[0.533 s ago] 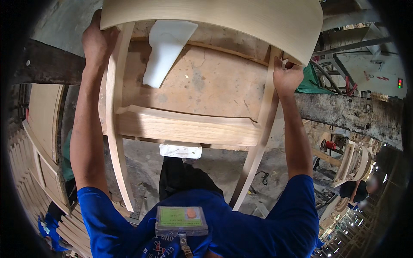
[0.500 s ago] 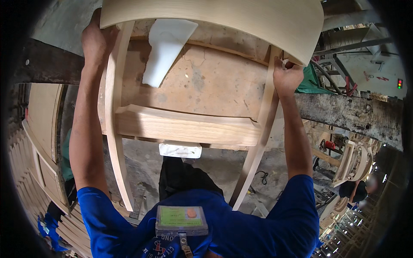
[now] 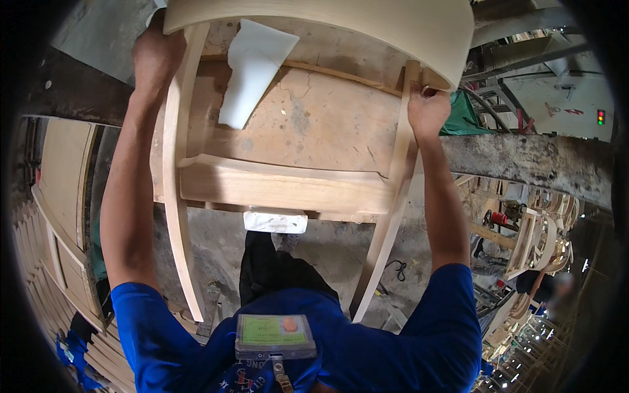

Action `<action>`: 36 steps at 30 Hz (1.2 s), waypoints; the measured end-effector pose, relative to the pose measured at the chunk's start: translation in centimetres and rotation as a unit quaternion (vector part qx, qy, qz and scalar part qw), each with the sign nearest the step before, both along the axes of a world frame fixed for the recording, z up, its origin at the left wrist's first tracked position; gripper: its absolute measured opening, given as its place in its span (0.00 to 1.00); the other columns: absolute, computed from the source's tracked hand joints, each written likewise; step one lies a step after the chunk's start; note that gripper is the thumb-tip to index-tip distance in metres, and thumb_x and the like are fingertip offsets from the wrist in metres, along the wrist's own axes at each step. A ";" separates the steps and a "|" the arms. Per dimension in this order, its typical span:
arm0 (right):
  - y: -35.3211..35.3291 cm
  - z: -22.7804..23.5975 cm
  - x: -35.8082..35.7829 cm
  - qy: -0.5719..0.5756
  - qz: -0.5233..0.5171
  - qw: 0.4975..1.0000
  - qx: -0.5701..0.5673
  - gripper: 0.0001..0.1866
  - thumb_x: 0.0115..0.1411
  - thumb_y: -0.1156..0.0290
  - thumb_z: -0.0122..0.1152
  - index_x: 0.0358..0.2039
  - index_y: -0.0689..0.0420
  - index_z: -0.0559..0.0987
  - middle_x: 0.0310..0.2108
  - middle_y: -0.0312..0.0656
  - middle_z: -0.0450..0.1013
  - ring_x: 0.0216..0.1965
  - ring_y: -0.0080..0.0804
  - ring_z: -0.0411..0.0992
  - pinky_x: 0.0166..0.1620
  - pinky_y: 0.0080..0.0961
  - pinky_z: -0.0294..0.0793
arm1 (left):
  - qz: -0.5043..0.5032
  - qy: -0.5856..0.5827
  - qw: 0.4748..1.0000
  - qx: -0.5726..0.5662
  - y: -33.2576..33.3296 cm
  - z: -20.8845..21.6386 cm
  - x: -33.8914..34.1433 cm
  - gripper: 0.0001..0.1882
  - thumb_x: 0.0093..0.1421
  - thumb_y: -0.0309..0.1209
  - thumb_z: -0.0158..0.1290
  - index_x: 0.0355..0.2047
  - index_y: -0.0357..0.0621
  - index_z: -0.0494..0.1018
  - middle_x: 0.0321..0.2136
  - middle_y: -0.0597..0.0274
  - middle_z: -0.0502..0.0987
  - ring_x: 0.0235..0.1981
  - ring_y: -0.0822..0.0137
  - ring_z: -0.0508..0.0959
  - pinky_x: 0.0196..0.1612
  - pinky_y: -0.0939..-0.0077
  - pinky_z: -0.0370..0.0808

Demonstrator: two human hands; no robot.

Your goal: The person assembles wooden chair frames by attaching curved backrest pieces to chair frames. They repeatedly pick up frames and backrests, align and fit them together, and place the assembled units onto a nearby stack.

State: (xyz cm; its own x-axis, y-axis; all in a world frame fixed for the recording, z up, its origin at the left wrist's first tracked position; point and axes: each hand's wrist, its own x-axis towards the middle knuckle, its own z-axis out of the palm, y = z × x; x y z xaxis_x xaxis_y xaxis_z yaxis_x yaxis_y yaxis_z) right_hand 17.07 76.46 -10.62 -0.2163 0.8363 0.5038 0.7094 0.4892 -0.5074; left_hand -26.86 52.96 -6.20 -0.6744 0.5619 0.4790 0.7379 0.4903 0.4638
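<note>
A pale wooden chair frame (image 3: 288, 187) is held in front of me, its broad curved backrest (image 3: 327, 16) at the far end and its two long legs pointing back toward me. A cross rail joins the legs. My left hand (image 3: 159, 56) is closed on the frame at the left end of the backrest, its fingers partly hidden behind the wood. On the other side, my right hand (image 3: 429, 111) grips the right leg just under the backrest, fingers curled around it.
Beneath the frame lies a brown board (image 3: 308, 124) with a torn white sheet (image 3: 255, 72) on it. A white-wrapped block (image 3: 275, 221) sits at its near edge. A worn beam (image 3: 531, 167) runs to the right. Stacked wooden parts (image 3: 56, 242) and other people are at the sides.
The chair frame has shifted and turned slightly; the backrest's right end and my right hand have moved a little left and away from me. Both hands keep their hold.
</note>
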 end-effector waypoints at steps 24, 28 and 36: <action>1.4 16.9 -8.1 -0.089 0.099 0.960 0.247 0.32 0.76 0.54 0.46 0.71 0.64 0.61 0.69 0.58 0.61 0.71 0.54 0.57 0.72 0.46 0.57 | -0.045 -0.042 0.998 -0.020 -1.3 1.5 0.7 0.18 0.69 0.34 0.47 0.56 0.43 0.73 0.47 0.35 0.80 0.49 0.32 0.79 0.51 0.44 0.77; 3.7 17.4 -4.1 -0.044 0.060 0.938 0.338 0.35 0.75 0.54 0.45 0.72 0.67 0.59 0.74 0.60 0.52 0.76 0.51 0.49 0.75 0.43 0.49 | -0.078 -0.014 0.996 0.028 -0.5 1.3 1.2 0.15 0.66 0.31 0.49 0.51 0.43 0.72 0.41 0.39 0.81 0.41 0.36 0.81 0.42 0.43 0.79; -1.5 15.5 -8.7 -0.029 0.058 0.973 0.222 0.35 0.73 0.52 0.46 0.72 0.61 0.62 0.70 0.65 0.57 0.70 0.71 0.54 0.71 0.55 0.54 | -0.045 0.019 0.998 -0.026 -1.7 0.8 0.7 0.17 0.65 0.31 0.50 0.53 0.41 0.72 0.39 0.39 0.81 0.40 0.39 0.82 0.43 0.44 0.79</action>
